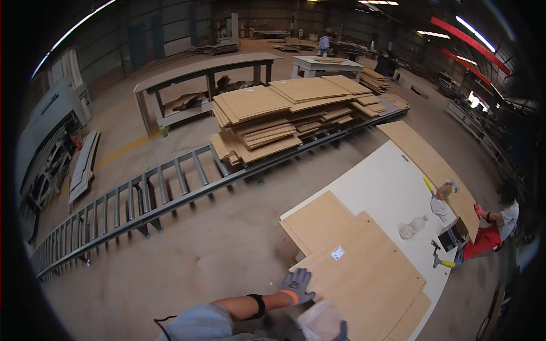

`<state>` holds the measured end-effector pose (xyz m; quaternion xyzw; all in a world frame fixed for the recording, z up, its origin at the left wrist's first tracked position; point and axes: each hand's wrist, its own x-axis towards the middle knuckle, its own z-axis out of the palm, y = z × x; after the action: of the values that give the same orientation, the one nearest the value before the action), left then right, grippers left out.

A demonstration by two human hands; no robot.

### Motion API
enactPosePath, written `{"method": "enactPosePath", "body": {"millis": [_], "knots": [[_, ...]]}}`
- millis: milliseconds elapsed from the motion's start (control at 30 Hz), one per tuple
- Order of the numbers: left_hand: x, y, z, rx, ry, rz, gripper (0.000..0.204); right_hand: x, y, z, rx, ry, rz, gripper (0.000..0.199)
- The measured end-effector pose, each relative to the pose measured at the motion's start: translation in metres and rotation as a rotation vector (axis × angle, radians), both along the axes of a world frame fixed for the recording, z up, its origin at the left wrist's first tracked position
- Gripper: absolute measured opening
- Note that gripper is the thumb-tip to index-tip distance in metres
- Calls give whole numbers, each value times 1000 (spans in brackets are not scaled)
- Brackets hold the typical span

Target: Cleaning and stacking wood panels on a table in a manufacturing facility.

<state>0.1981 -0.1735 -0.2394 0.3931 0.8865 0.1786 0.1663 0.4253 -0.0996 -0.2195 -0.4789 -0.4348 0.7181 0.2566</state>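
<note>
My left hand (298, 286), in a grey glove with an orange cuff, rests with fingers spread at the near left corner of a light wood panel (364, 273). A small white label (338, 253) is stuck on that panel. At the lower edge, a pale, blurred cloth (321, 321) lies against the panel's near edge. Only a bit of my right hand (343, 331), in a grey glove, shows beside the cloth and seems closed on it; most of it is hidden. Another wood panel (318, 219) lies partly beneath the first one.
The white tabletop (364, 182) holds a clear plastic bottle (413, 227), a hammer (435, 250) and a yellow-handled tool (443, 261). Across it, a co-worker (495, 227) grips a long wood board (432, 170). Leftward runs a roller conveyor (153, 199) bearing stacked panels (256, 102).
</note>
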Motion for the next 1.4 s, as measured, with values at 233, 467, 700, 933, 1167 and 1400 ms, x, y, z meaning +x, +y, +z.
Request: {"method": "enactPosePath", "body": {"millis": [233,467,700,933,1167,1400], "knots": [[82,70,-2,-270,267,-870,97,97,87,61,97,149,-466,50],[117,99,-72,-136,471,-774,59,144,118,62,301,-12,-580,50],[123,102,-73,92,487,-710,42,149,126,65,345,-52,-568,51],[137,112,-33,54,473,-682,43,131,127,71,355,-61,-545,51],[121,147,71,4,453,-735,36,106,133,79,352,-110,-555,52],[93,214,196,-273,473,-1102,32,84,145,90,361,-197,-616,52]]}}
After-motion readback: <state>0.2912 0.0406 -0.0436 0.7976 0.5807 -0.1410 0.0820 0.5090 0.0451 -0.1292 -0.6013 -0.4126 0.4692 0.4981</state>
